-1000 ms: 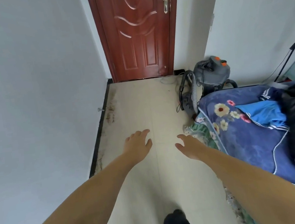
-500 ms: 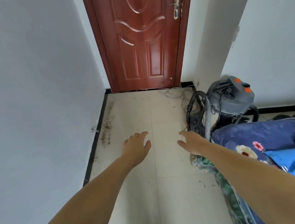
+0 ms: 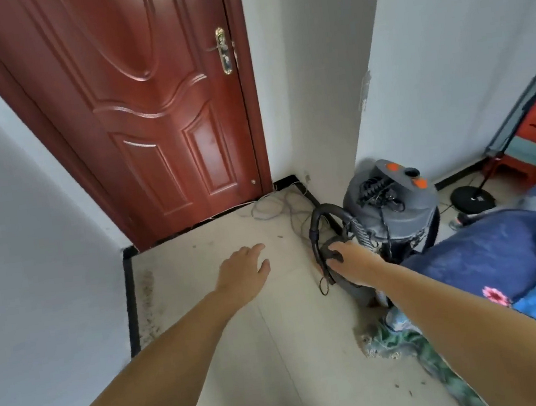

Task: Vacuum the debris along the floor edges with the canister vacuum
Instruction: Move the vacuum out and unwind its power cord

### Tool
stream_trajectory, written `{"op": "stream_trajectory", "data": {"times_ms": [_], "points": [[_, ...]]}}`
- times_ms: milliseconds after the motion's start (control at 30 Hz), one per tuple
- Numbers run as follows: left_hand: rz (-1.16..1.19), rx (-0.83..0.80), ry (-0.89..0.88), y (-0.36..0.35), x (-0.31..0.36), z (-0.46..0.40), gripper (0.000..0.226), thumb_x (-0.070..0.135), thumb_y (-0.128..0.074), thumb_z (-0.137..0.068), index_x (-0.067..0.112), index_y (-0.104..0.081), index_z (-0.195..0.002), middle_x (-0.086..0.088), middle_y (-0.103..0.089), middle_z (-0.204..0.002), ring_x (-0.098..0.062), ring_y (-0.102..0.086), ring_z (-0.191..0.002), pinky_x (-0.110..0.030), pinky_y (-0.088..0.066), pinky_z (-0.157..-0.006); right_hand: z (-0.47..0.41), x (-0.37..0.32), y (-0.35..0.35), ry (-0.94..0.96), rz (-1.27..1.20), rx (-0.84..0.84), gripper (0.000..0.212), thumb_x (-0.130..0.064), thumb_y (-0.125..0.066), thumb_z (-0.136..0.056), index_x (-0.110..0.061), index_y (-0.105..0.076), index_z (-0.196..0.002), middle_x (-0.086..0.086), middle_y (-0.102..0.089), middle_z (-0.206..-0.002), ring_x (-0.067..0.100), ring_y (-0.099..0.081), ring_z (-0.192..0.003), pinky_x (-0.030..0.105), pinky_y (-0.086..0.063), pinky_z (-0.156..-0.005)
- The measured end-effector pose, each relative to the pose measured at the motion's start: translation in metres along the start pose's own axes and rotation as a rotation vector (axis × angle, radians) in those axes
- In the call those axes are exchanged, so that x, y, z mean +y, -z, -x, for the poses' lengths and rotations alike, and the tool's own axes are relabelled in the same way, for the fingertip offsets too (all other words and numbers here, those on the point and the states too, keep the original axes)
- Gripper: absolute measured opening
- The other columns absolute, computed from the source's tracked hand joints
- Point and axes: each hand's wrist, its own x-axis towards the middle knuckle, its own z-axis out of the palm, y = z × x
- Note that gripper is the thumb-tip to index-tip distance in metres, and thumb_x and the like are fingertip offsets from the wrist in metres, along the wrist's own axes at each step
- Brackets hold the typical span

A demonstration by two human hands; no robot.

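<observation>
A grey canister vacuum [image 3: 405,206] with orange buttons stands on the floor at the right, by the wall corner. Its black hose [image 3: 317,227] loops up on its left side, with a ribbed grey section beside it. My right hand [image 3: 351,256] rests on the dark handle part at the foot of the hose loop, fingers curled onto it. My left hand [image 3: 244,271] hovers open above the tiles, holding nothing. Dark debris [image 3: 146,298] lies along the black skirting at the left wall.
A shut red-brown door [image 3: 148,116] faces me. Loose cables [image 3: 274,207] lie by its right corner. A bed with blue floral bedding [image 3: 489,253] fills the right. A black round stand base [image 3: 472,198] and a red stool [image 3: 512,166] sit behind the vacuum.
I have moved closer to the door and turned toward the vacuum. My right hand has reached forward from mid-air onto the hose handle. My left hand stays open.
</observation>
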Motion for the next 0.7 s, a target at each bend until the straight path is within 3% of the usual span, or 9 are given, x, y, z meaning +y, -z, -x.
{"op": "stream_trajectory", "data": {"times_ms": [267,500,700], "points": [[0.013,-0.084,-0.289,-0.004,0.058,-0.181,0.047,0.034,-0.036,-0.101,0.021,-0.036,-0.147,-0.006,-0.047,-0.141,-0.023,-0.047,-0.125,-0.037,-0.036,-0.105,-0.103,0.073,0.054,-0.230,-0.073,0.078,0.043,-0.036,-0.043,-0.099,-0.019,-0.046,-0.138,0.015,-0.050,-0.132,0.034,-0.052,-0.117,0.045,-0.046,-0.097],[0.036,-0.123,-0.372,-0.003,0.094,-0.309,0.046,0.032,-0.039,-0.101,0.019,-0.038,-0.146,-0.006,-0.051,-0.137,-0.023,-0.048,-0.124,-0.038,-0.038,-0.103,-0.188,0.125,0.106,-0.370,-0.152,0.054,0.047,-0.037,-0.040,-0.099,-0.019,-0.039,-0.143,0.015,-0.047,-0.133,0.033,-0.051,-0.117,0.045,-0.044,-0.099],[-0.023,-0.265,-0.498,-0.032,0.127,-0.407,0.046,0.035,-0.037,-0.101,0.022,-0.038,-0.145,-0.004,-0.050,-0.136,-0.023,-0.047,-0.124,-0.038,-0.040,-0.101,-0.240,0.168,0.113,-0.517,-0.261,0.050,0.046,-0.037,-0.041,-0.100,-0.020,-0.040,-0.144,0.013,-0.048,-0.133,0.031,-0.052,-0.116,0.044,-0.046,-0.096]]}}
